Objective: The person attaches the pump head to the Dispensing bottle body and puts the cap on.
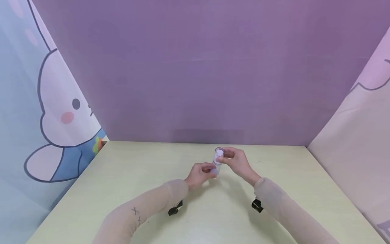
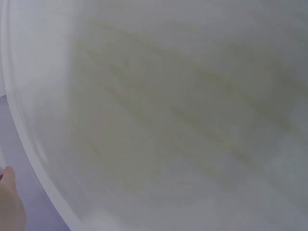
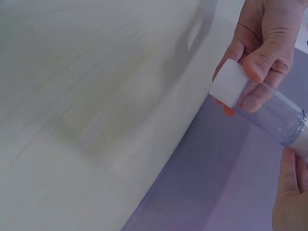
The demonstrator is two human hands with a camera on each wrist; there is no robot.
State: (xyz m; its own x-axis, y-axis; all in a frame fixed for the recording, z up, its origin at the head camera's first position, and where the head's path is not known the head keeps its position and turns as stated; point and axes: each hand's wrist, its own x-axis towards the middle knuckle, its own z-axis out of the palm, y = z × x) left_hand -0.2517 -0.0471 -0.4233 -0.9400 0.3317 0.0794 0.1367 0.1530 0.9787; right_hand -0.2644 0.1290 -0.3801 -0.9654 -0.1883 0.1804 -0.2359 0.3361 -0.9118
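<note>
Both hands are on a small clear cylindrical bottle, held tilted above the table. The left hand pinches its lower end, thumb against fingers, around a white end piece. At the upper end, the right hand grips between thumb and fingers; a white part shows inside the clear rim there. In the right wrist view the right hand is cut off by the frame edge. Only a bit of the left hand appears in the left wrist view.
A pale yellow-green table spreads beneath the arms. Behind it rises a purple backdrop. Cartoon-printed cloth hangs on the left, and another pale cloth on the right. Black wrist devices hang below the sleeves.
</note>
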